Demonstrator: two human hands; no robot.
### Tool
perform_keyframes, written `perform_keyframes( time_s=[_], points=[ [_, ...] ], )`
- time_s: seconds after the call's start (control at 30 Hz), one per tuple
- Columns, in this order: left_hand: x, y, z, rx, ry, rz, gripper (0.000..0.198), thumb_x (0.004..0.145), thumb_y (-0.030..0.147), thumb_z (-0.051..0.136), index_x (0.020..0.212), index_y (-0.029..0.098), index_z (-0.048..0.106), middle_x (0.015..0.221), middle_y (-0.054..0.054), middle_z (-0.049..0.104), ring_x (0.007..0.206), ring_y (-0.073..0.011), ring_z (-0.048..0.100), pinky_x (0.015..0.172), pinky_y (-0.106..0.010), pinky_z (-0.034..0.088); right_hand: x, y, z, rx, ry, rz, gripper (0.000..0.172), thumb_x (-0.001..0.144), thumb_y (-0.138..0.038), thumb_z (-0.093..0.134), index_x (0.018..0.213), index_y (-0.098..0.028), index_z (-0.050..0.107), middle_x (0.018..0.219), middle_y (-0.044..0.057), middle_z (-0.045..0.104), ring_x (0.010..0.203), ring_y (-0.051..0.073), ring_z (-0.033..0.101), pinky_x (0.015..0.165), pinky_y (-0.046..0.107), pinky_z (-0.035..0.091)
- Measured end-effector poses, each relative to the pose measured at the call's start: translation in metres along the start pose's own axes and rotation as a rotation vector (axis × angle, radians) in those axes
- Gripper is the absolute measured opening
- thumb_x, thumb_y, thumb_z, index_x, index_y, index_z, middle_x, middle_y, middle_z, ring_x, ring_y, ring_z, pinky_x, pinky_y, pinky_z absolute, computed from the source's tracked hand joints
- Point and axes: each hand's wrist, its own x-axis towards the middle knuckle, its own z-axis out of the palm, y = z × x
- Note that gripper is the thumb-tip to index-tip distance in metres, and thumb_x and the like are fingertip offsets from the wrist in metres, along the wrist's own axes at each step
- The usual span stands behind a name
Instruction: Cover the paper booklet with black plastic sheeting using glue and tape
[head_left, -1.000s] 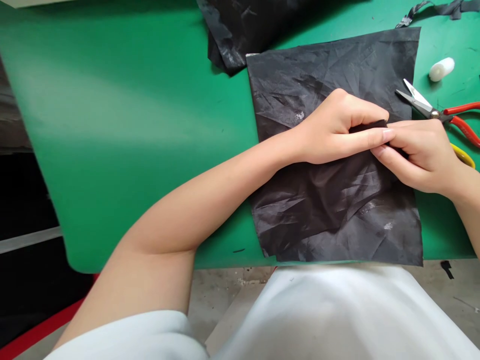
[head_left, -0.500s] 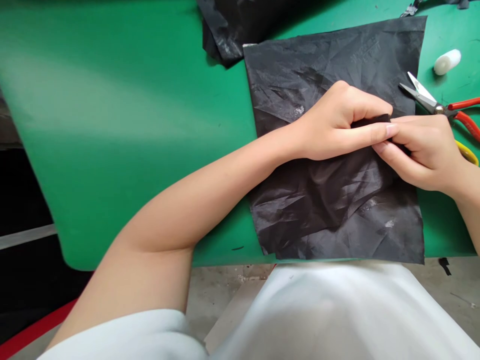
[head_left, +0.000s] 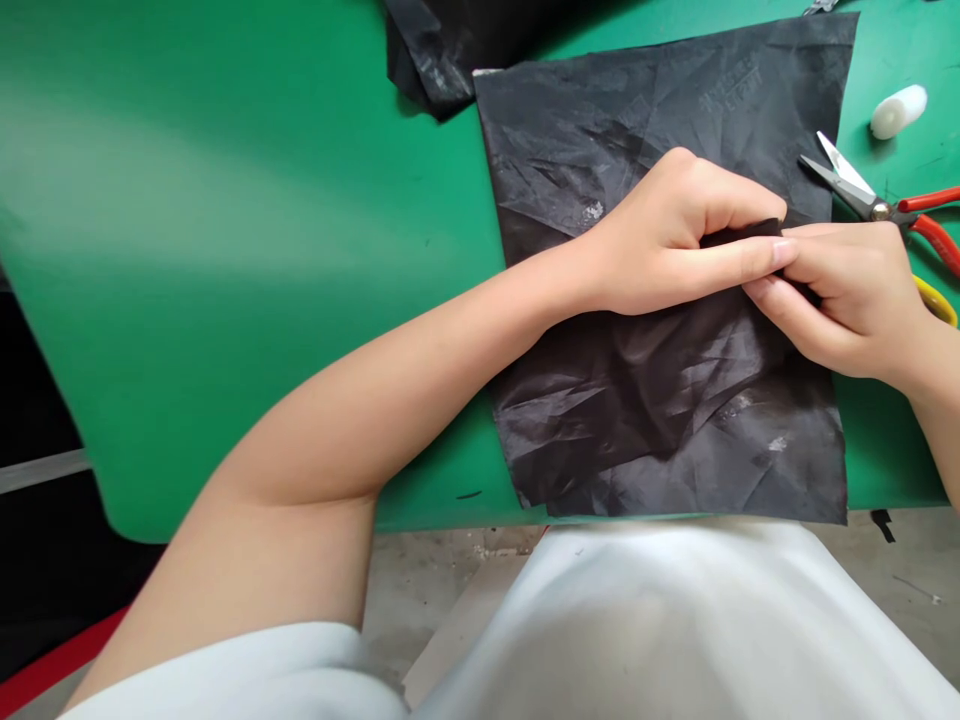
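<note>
A creased black fabric sheet (head_left: 720,110) lies on the green table, its lower edge near the table's front edge. Over its middle, my left hand (head_left: 694,235) pinches a raised fold of the black fabric between thumb and curled fingers. My right hand (head_left: 847,290) meets it from the right, its fingers closed on the same fold, with the thumb tips close together. Part of the fold is hidden inside the hands.
Beyond my right hand lie scissors with red handles (head_left: 881,211), blades apart, and a yellow handle (head_left: 936,300). A white roll-shaped object (head_left: 898,112) rests behind them. More black material (head_left: 465,45) sits at the back of the green table (head_left: 225,220).
The view has shifted slightly, so the sheet's far edge and the black material at the back appear a little higher. Both hands keep nearly the same grip.
</note>
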Motion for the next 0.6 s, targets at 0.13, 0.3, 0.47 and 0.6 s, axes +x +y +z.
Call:
perform_keyframes(
  time_s=[0.13, 0.3, 0.47, 0.6],
  points=[
    [0.0000, -0.0006, 0.0000, 0.003, -0.002, 0.008, 0.058, 0.094, 0.063, 0.043, 0.057, 0.019, 0.034, 0.053, 0.004, 0.023, 0.058, -0.0078, 0.043, 0.056, -0.024, 0.033, 0.0004, -0.0004, -0.0003, -0.012, -0.007, 0.003, 0.030, 0.102, -0.027, 0.041, 0.075, -0.021, 0.051, 0.057, -0.003, 0.046, 0.051, 0.009, 0.045, 0.050, 0.029, 0.030],
    [-0.0003, -0.0032, -0.0002, 0.015, -0.006, 0.053, 0.062, 0.096, 0.065, 0.038, 0.056, 0.017, 0.035, 0.055, 0.005, 0.023, 0.057, -0.0039, 0.036, 0.056, -0.021, 0.028, -0.0015, 0.0014, -0.0009, -0.001, -0.042, 0.040, 0.031, 0.104, -0.031, 0.040, 0.078, -0.022, 0.056, 0.059, -0.002, 0.051, 0.055, 0.011, 0.050, 0.054, 0.030, 0.035],
    [-0.0011, -0.0034, 0.0000, 0.032, -0.002, 0.081, 0.064, 0.098, 0.064, 0.031, 0.056, 0.016, 0.036, 0.058, 0.005, 0.024, 0.056, -0.0016, 0.031, 0.057, -0.020, 0.027, -0.0033, 0.0027, -0.0011, 0.002, -0.066, 0.086, 0.035, 0.104, -0.037, 0.039, 0.079, -0.023, 0.059, 0.061, -0.001, 0.053, 0.057, 0.012, 0.053, 0.057, 0.030, 0.039],
    [-0.0014, -0.0026, -0.0003, 0.061, -0.016, 0.061, 0.065, 0.098, 0.064, 0.028, 0.057, 0.015, 0.038, 0.060, 0.005, 0.025, 0.059, -0.0014, 0.039, 0.062, -0.019, 0.033, -0.0031, 0.0025, -0.0012, 0.009, -0.053, 0.092, 0.035, 0.104, -0.039, 0.041, 0.078, -0.023, 0.059, 0.060, -0.001, 0.052, 0.056, 0.012, 0.053, 0.056, 0.030, 0.039]
  ],
)
